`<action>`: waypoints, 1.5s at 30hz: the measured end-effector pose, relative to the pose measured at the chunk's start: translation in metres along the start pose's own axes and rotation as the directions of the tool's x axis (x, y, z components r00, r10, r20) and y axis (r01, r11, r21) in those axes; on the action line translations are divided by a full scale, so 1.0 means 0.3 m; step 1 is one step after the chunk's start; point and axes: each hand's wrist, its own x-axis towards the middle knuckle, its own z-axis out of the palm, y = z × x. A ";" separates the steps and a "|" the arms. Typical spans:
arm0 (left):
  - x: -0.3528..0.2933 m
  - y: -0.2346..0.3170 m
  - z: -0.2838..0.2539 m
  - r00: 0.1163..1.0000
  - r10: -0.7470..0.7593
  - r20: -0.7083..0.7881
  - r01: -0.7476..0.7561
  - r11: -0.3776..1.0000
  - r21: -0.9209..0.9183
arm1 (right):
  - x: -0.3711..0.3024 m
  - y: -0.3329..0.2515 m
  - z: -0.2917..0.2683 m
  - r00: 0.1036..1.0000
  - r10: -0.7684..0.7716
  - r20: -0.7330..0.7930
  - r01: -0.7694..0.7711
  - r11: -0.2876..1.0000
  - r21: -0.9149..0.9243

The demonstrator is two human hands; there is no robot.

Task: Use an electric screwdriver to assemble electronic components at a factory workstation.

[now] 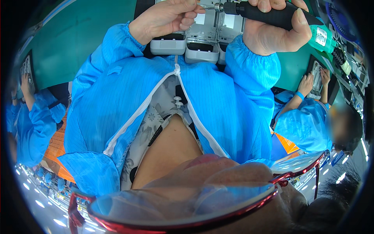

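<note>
My right hand (274, 33) is wrapped round a black electric screwdriver (257, 13) with a green rear end, held nearly level with its bit pointing left. The thin metal bit (209, 8) reaches the fingertips of my left hand (167, 17). Those fingers are closed in a pinch at the bit's tip; whatever small thing they may hold is hidden. Beneath both hands lie several pale grey plastic housings (201, 52) in rows, open side up, partly covered by my hands and cut off by the top edge.
A green work mat (89, 43) spreads to both sides. At right, a co-worker in blue (306, 124) handles a pale part (316, 74) on a dark tray; another co-worker (37, 124) works at left. A cord (343, 58) runs from the screwdriver's green end.
</note>
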 end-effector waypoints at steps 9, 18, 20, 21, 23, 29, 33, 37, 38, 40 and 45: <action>0.007 -0.004 0.004 0.998 0.005 0.060 -0.007 1.000 0.026 | 0.001 0.005 0.005 1.000 0.007 0.020 -0.006 1.000 -0.026; 0.009 -0.003 0.023 0.999 0.024 0.045 -0.029 0.994 0.102 | -0.007 -0.001 0.046 0.995 0.088 -0.047 -0.084 0.994 0.072; 0.007 -0.007 0.022 0.999 0.024 0.027 -0.027 0.992 0.121 | -0.009 0.000 0.041 0.996 0.082 -0.021 -0.080 0.994 0.073; 0.009 -0.008 0.017 0.999 0.021 0.041 -0.026 0.992 0.122 | -0.011 0.000 0.039 0.996 0.085 -0.023 -0.083 0.994 0.073; 0.007 -0.013 0.013 0.999 0.016 0.051 -0.022 0.993 0.120 | -0.017 0.005 0.031 0.996 0.084 -0.014 -0.083 0.994 0.074; 0.009 -0.026 0.042 0.988 0.137 -0.071 -0.098 0.912 0.399 | -0.027 0.018 0.014 0.994 0.070 0.079 -0.076 0.994 0.080; 0.006 -0.021 0.039 0.989 0.138 -0.056 -0.103 0.906 0.411 | -0.023 0.014 -0.019 0.994 0.070 0.080 -0.076 0.994 0.074; -0.002 -0.007 0.043 0.986 0.153 -0.069 -0.106 0.887 0.450 | -0.012 0.019 -0.102 0.991 0.015 0.131 -0.008 0.999 -0.054; 0.001 -0.004 0.046 0.986 0.155 -0.066 -0.108 0.882 0.458 | -0.013 0.017 -0.100 0.995 0.001 0.097 -0.002 1.000 0.003; 0.007 -0.007 0.056 0.985 0.158 -0.068 -0.106 0.870 0.482 | -0.011 0.003 -0.108 0.994 -0.001 0.108 0.004 1.000 -0.025; 0.000 -0.017 0.084 0.984 0.170 -0.060 -0.111 0.834 0.541 | -0.028 -0.017 -0.112 0.989 -0.005 0.151 0.021 0.995 -0.102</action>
